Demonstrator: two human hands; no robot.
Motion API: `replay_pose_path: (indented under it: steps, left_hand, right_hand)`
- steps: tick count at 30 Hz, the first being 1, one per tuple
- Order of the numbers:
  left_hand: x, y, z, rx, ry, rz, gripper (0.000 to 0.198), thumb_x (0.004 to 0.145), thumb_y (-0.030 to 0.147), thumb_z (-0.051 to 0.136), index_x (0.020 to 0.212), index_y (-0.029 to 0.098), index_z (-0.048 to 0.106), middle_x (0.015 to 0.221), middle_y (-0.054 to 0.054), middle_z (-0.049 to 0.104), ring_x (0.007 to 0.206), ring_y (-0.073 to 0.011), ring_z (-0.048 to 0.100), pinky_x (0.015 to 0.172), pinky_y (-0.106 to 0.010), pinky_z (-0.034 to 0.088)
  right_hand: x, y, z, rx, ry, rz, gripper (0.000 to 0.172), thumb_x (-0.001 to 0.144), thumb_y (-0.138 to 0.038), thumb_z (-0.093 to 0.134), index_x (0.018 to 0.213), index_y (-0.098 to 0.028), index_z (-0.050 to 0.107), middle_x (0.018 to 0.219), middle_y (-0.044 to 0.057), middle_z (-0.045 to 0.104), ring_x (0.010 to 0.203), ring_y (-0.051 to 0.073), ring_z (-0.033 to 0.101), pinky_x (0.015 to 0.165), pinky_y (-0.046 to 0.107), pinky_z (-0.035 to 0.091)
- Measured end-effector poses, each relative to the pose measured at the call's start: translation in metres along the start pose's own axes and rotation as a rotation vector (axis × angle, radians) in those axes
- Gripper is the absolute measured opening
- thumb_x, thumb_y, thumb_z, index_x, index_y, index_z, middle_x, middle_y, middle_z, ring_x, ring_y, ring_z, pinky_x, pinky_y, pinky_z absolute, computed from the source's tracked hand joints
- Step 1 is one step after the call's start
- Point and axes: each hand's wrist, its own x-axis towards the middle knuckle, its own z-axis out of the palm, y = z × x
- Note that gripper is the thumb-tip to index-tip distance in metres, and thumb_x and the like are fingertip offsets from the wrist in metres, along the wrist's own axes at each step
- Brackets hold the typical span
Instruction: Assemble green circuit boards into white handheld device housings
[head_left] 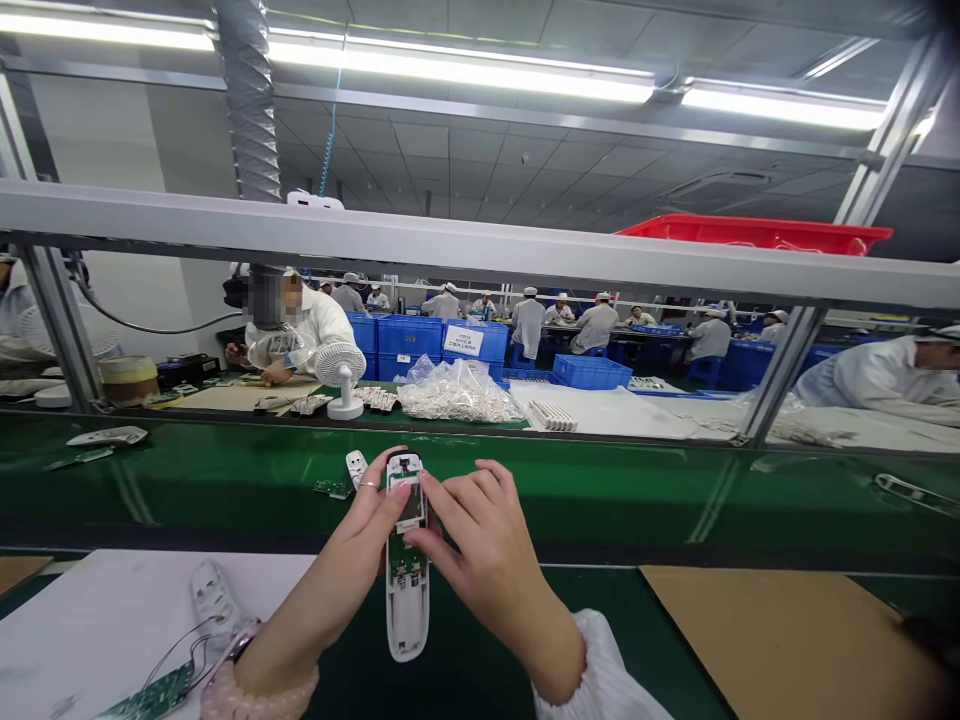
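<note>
A long white handheld housing (pixel 407 615), shaped like a remote control, is held upright in front of me, its open inner side facing me. Inside its upper part sits a green circuit board (pixel 406 560) with a grey rectangular part, perhaps a display. My left hand (pixel 360 540) grips the housing from the left, thumb across the front of the board. From the other side, my right hand (pixel 491 545) closes its thumb and index finger on the board's right edge. The right hand's other fingers are bent and lifted away. Fingers behind the housing are hidden.
Lower left, another white housing (pixel 214 595) lies wired to a circuit board (pixel 154 692). A green belt (pixel 600 490) crosses ahead, carrying scattered housings and boards. Cardboard (pixel 780 640) lies right. Beyond are a small fan (pixel 341 370), bagged white parts (pixel 457 392) and a co-worker (pixel 319 315).
</note>
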Motion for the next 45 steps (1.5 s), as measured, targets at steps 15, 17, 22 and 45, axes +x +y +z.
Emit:
replay_pose_path:
  steps: [15, 17, 22, 45]
  left_hand:
    - [0.002, 0.000, 0.008, -0.034, 0.083, -0.061, 0.056, 0.084, 0.048, 0.057, 0.134, 0.039, 0.032, 0.117, -0.001, 0.061, 0.109, -0.0190, 0.056, 0.088, -0.027, 0.041]
    - [0.001, 0.003, 0.009, -0.056, 0.048, -0.070, 0.058, 0.085, 0.045, 0.057, 0.135, 0.038, 0.029, 0.119, -0.002, 0.060, 0.110, -0.0181, 0.056, 0.088, -0.026, 0.041]
    - [0.000, 0.001, 0.005, 0.001, 0.029, -0.059, 0.062, 0.085, 0.044, 0.059, 0.138, 0.036, 0.028, 0.129, -0.004, 0.054, 0.121, -0.0196, 0.048, 0.096, -0.028, 0.038]
    - [-0.002, 0.013, 0.005, -0.159, 0.169, -0.002, 0.053, 0.086, 0.029, 0.058, 0.132, 0.028, 0.031, 0.080, -0.001, 0.061, 0.072, -0.0165, 0.063, 0.064, -0.027, 0.052]
  right_hand:
    - [0.000, -0.001, 0.001, -0.034, -0.140, 0.089, 0.042, 0.090, -0.035, 0.056, 0.128, -0.021, 0.047, 0.097, 0.005, 0.061, 0.092, 0.021, 0.052, 0.093, 0.047, 0.034]
    - [0.000, -0.002, 0.002, -0.042, -0.141, 0.098, 0.040, 0.091, -0.034, 0.055, 0.128, -0.020, 0.047, 0.098, 0.006, 0.061, 0.092, 0.021, 0.052, 0.093, 0.047, 0.034]
    - [0.000, -0.004, 0.004, -0.055, -0.152, 0.103, 0.039, 0.091, -0.032, 0.054, 0.128, -0.020, 0.047, 0.100, 0.006, 0.061, 0.092, 0.021, 0.054, 0.096, 0.049, 0.033]
    - [-0.008, -0.012, 0.031, 0.965, -0.422, 0.697, 0.029, 0.083, -0.041, 0.061, 0.076, -0.013, 0.066, 0.067, -0.001, 0.060, 0.060, 0.011, 0.050, 0.056, 0.022, 0.038]
